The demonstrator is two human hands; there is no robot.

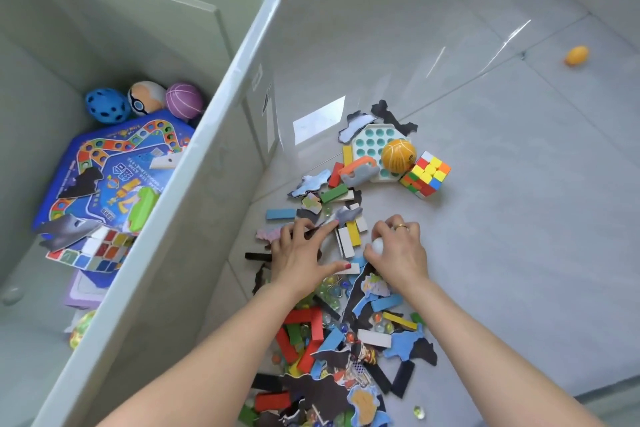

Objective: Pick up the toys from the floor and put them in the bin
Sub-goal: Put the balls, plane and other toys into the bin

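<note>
A large pale grey bin stands on the left, holding three balls, a blue game board and some pieces. A pile of toys lies on the floor to its right: coloured blocks, puzzle pieces and glass marbles. My left hand lies spread flat on pieces in the pile. My right hand is shut on a small white ball beside it.
Farther out lie an orange ball on a white and teal pop-board, a colour cube and an orange-grey toy. A small orange ball sits alone at the far right. The floor is glossy grey tile.
</note>
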